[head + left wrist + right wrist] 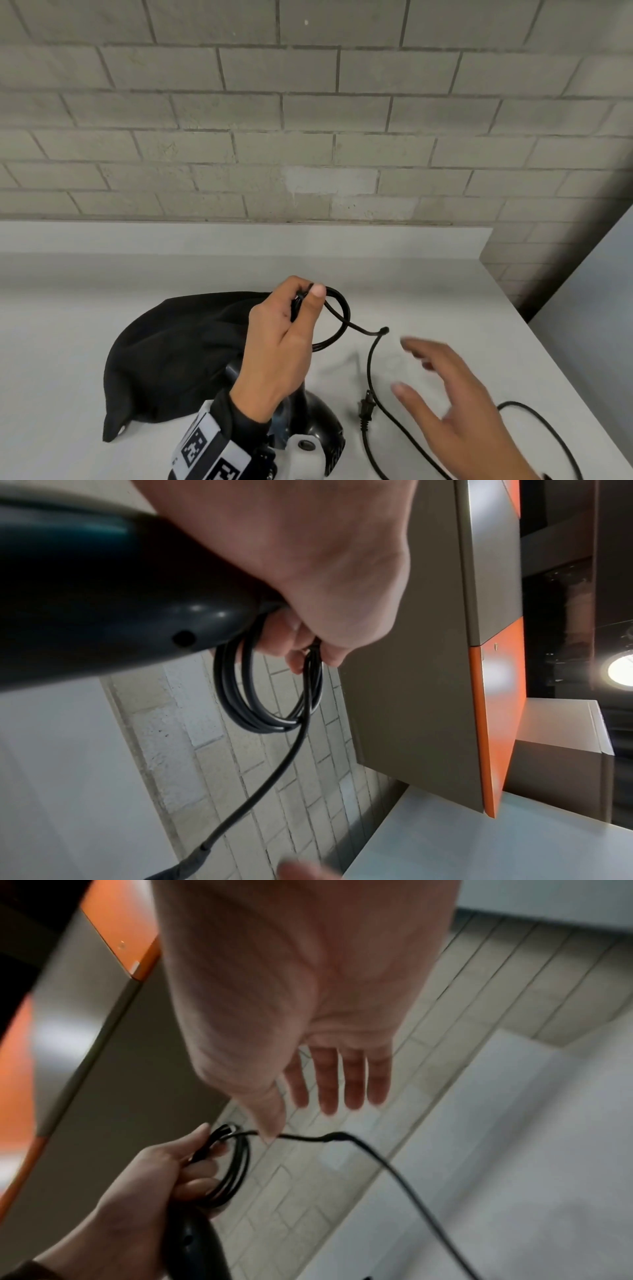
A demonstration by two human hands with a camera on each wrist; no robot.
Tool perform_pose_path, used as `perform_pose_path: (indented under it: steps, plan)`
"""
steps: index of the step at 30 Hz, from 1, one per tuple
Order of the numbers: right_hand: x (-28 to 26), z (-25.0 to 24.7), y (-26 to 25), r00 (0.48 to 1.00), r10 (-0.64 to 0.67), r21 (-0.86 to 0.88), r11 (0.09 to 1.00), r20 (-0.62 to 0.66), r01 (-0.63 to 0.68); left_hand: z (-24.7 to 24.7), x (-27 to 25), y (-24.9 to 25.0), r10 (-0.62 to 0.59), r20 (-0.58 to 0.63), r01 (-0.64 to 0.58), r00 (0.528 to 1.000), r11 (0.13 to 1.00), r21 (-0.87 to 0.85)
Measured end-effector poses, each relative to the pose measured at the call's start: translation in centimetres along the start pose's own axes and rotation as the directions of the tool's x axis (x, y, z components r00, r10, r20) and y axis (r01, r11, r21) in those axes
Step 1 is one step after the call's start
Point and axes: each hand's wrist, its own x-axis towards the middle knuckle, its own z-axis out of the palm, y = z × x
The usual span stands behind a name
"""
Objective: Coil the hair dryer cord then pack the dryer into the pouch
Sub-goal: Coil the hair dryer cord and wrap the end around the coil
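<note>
While the left hand (pixel 277 346) grips the hair dryer's handle (pixel 103 593) together with several coiled loops of cord (pixel 337 317), thumb and fingers pinch the loops at their top, above the white countertop (pixel 445 291). Left wrist view: loops hang from the curled fingers (pixel 294 642), one strand trailing down and away. Hair dryer body (pixel 318 428) sits low under the left wrist, just beside the black pouch (pixel 171 359), which lies slumped on the counter to the left. Uncoiled cord runs from the loops through a kink, down past the plug (pixel 365 407), which lies on the counter, and off the near edge. Right hand (pixel 455 404) is held open, fingers spread and straight, holding nothing, beside the free cord; blurred. Right wrist view: its thumb tip (pixel 270 1131) near the strand, contact unclear. Grey brick wall (pixel 308 120) behind.
</note>
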Motion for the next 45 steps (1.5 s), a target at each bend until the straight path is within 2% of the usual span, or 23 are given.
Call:
perform_pose_path:
  steps: [2,4,7,11,17,21,27,32,35,39,45]
  plan:
    - [2.1,1.4,-2.1,1.000,-0.014,-0.002,1.000,-0.007,0.014,0.1,-0.2,0.3,0.020,-0.001,-0.020,1.000,1.000,0.009]
    - [3.3,2.5,-3.1,0.994,-0.086,-0.034,0.995,0.074,0.088,0.1,-0.3,0.6,0.039,-0.013,-0.038,0.999,0.998,0.057]
    - [4.2,2.4,-4.4,0.985,-0.132,0.061,0.990,0.112,0.126,-0.3,-0.2,0.8,0.038,-0.032,-0.035,0.999,0.994,0.105]
    - [4.6,0.5,-6.3,0.971,-0.233,0.135,0.965,0.060,0.223,-0.7,0.1,0.4,0.068,-0.013,-0.064,0.998,0.979,0.194]
    - [7.3,-1.8,-8.0,0.950,-0.313,0.169,0.935,-0.010,0.310,-0.6,-0.2,0.3,0.101,0.103,-0.122,0.990,0.967,0.222]
    - [9.3,-2.5,-8.3,0.959,-0.282,0.213,0.935,-0.039,0.284,-0.6,-0.7,0.7,0.117,0.196,-0.153,0.974,0.971,0.184]
    - [10.5,-1.2,-7.8,0.986,-0.165,0.343,0.926,-0.008,0.158,-0.3,-0.8,0.5,0.123,0.207,-0.164,0.971,0.967,0.195]
    - [10.2,0.7,-7.1,1.000,0.005,0.561,0.828,0.020,-0.016,-0.3,-1.2,0.7,0.138,0.248,-0.178,0.959,0.973,0.148]
    - [9.6,1.9,-6.6,0.996,0.061,0.647,0.757,0.065,-0.089,-0.1,-1.2,0.8,0.163,0.214,-0.191,0.963,0.974,0.122]
    - [8.4,2.8,-5.8,0.991,0.071,0.698,0.704,0.110,-0.128,-0.2,-0.9,0.9,0.188,0.167,-0.204,0.968,0.976,0.083]
    - [6.6,3.5,-4.9,0.991,-0.042,0.770,0.634,0.128,-0.073,-0.1,-0.8,0.7,0.164,0.102,-0.169,0.981,0.985,0.043]
